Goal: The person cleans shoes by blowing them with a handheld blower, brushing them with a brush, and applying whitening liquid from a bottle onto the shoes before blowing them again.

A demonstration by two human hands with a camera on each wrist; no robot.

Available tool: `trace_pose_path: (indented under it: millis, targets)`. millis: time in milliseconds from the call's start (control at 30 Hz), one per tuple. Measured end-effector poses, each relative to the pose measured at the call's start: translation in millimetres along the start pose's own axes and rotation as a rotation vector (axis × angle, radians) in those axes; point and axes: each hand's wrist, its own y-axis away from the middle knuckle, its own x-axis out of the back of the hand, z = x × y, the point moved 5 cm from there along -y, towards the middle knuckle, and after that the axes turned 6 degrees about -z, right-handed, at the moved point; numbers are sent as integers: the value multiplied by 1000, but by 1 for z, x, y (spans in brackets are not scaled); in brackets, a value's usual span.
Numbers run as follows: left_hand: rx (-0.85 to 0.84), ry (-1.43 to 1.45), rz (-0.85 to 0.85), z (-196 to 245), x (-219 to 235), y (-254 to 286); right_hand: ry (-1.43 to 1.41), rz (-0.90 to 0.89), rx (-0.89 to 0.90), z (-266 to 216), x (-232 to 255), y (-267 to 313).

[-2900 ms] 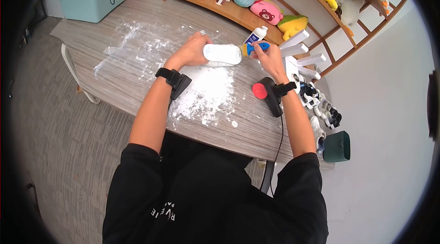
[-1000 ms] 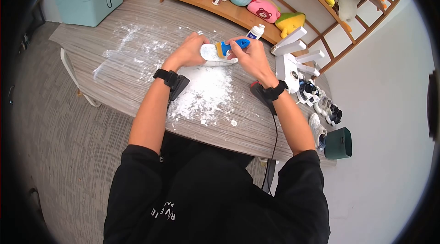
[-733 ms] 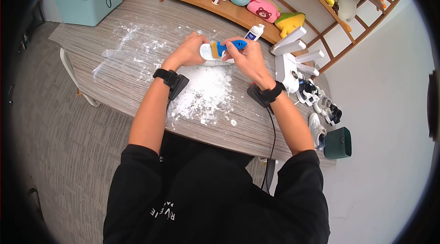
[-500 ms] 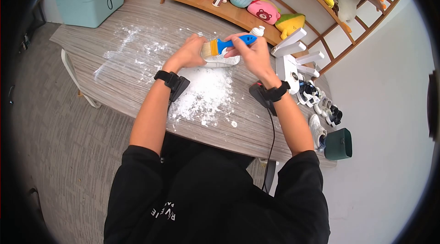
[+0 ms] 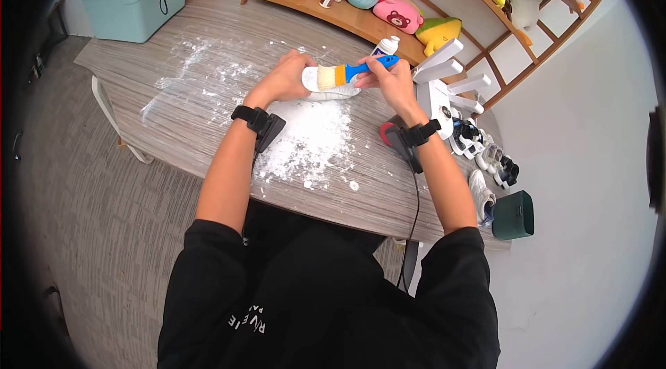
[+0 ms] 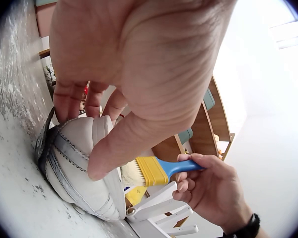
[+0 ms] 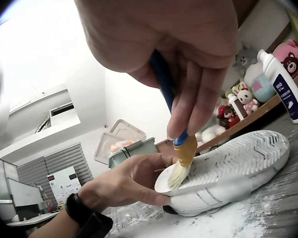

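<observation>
At the far edge of the white powder (image 5: 305, 143) on the table (image 5: 191, 134), held the white shoe (image 7: 228, 166) sole-up with the left hand (image 5: 287, 78), in a grip clamped round its heel (image 6: 74, 139), presumably to steady it and leave the tread (image 7: 246, 154) exposed. With the right hand (image 5: 390, 81), pinched the blue-handled paintbrush (image 5: 340, 75), likely for control, and rested its bristles (image 7: 179, 176) on the sole's heel end.
</observation>
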Motion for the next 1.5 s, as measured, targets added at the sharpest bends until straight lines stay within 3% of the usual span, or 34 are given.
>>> trace_pose_path:
  millis: [1033, 1400, 1500]
  targets:
    - [69, 1, -45, 6, 2, 2, 256, 101, -114, 45, 63, -1]
    - [11, 49, 7, 3, 1, 2, 218, 142, -110, 50, 75, 2]
    - [4, 41, 15, 1, 1, 0, 369, 151, -110, 51, 83, -2]
